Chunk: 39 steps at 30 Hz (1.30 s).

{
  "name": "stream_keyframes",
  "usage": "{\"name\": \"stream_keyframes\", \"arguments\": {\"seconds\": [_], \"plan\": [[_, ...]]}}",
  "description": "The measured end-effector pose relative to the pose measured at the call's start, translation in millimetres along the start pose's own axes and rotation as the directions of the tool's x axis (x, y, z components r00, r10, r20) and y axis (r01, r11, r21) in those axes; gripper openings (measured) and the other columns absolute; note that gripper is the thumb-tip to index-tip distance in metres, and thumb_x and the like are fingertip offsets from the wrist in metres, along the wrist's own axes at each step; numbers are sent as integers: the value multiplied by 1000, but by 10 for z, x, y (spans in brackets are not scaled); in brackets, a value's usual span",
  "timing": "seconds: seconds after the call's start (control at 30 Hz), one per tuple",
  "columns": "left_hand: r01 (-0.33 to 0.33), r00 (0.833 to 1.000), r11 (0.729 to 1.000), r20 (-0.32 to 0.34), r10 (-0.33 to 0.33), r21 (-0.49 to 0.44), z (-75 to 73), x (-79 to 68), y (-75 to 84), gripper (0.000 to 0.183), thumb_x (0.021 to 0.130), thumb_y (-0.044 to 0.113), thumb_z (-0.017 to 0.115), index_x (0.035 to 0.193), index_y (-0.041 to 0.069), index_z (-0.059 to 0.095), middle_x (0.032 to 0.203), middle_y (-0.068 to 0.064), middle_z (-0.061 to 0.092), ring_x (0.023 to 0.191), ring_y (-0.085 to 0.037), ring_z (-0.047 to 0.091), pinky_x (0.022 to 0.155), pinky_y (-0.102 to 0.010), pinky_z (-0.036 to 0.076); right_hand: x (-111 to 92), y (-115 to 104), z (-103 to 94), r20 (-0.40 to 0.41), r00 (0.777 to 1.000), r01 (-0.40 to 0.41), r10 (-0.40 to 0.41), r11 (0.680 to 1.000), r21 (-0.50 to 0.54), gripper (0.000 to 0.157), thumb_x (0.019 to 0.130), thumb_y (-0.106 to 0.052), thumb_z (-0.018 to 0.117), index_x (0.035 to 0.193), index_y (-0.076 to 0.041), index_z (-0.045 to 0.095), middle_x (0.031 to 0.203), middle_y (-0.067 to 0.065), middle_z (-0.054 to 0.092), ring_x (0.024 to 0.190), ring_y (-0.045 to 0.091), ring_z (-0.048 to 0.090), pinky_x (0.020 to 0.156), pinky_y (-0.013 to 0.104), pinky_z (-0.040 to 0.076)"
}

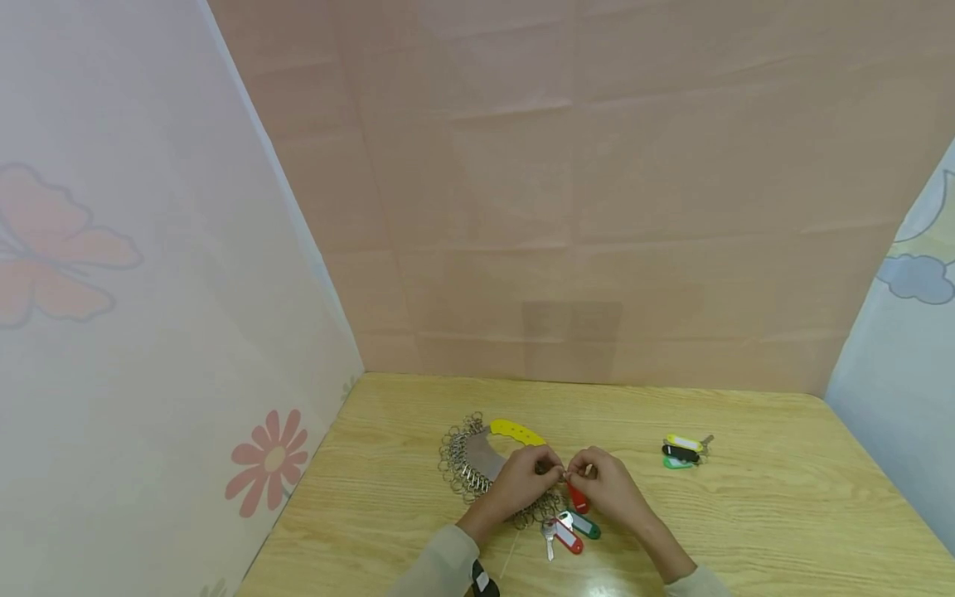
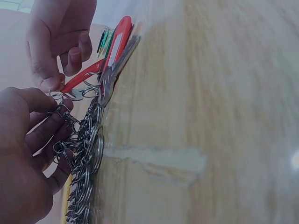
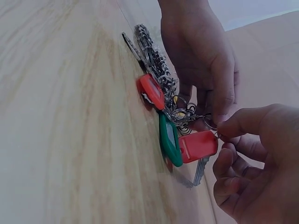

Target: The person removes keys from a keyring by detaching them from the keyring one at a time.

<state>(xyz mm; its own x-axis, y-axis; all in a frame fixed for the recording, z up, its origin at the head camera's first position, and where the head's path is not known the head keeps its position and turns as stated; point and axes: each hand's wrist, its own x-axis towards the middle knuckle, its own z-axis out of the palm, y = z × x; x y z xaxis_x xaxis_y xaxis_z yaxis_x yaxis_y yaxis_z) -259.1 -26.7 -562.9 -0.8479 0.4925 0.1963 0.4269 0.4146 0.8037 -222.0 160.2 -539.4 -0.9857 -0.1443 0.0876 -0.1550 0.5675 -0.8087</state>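
Beige cloth sleeve [image 1: 442,565], bottom centre. Pinches round silver metal rings [image 3: 206,125] with left hand [image 1: 525,479], right hand [image 1: 610,491]; likely light, stiff; grip rims.

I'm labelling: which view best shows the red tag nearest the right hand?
The right wrist view: the red tag shows large, broadside. Head shows it small, beside the right hand; left wrist shows it narrow and slanted.

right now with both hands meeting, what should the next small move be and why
Perhaps ease the red tag onto the metal ring with the right hand: the left hand pinches that ring, the right the tag's end beside it; whether they're already linked isn't clear.
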Motion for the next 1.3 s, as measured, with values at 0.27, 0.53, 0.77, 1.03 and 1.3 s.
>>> {"name": "stream_keyframes", "arguments": {"seconds": [0.27, 0.53, 0.77, 1.03, 1.3], "plan": [[3, 1000, 1000, 0, -3, 4, 7, 1, -6, 8, 98, 24, 63, 97, 20, 70, 91, 11, 69, 81, 6, 58, 75, -16, 50, -2, 24, -14, 4, 1000, 18, -18, 1000, 2, 8, 88, -13, 73, 84, -16, 66, 88, 0, 60, 68, 9, 55, 58, 22, 47], [3, 1000, 1000, 2, -3, -13, 10, 4, -12, 9, 99, 25, 63, 96, 20, 70, 90, 12, 69, 81, 5, 59, 75, -17, 50, -8, -25, -38, -8, 1000, 10, -10, 1000, -3, 8, 88, -12, 72, 84, -16, 67, 88, 0, 60, 67, 11, 54, 56, 22, 45], [-11, 1000, 1000, 0, 11, -21, 13, 3, -21, 9, 98, 23, 63, 97, 18, 70, 89, 10, 70, 80, 6, 59, 74, -17, 50, 0, -27, -60, -13, 1000, 3, -4, 1000, -13, 9, 88, -11, 72, 84, -17, 67, 88, 0, 59, 67, 14, 55, 55, 23, 45], [-12, 1000, 1000, 5, 12, -19, 3, -5, -7, 10, 98, 25, 63, 96, 19, 71, 89, 12, 69, 80, 5, 58, 75, -16, 50, -5, -58, -94, -13, 1000, 2, -2, 1000, -14, 9, 87, -12, 73, 84, -17, 67, 88, 0, 59, 65, 14, 54, 54, 23, 45], [-12, 1000, 1000, 7, 13, -14, -2, -7, 2, 10, 98, 26, 63, 96, 21, 71, 90, 12, 68, 80, 5, 57, 74, -17, 49, -10, -87, -127, -27, 1000, 11, -12, 1000, -19, 8, 88, -10, 72, 86, -17, 67, 89, -1, 60, 65, 12, 54, 56, 23, 46]]}}
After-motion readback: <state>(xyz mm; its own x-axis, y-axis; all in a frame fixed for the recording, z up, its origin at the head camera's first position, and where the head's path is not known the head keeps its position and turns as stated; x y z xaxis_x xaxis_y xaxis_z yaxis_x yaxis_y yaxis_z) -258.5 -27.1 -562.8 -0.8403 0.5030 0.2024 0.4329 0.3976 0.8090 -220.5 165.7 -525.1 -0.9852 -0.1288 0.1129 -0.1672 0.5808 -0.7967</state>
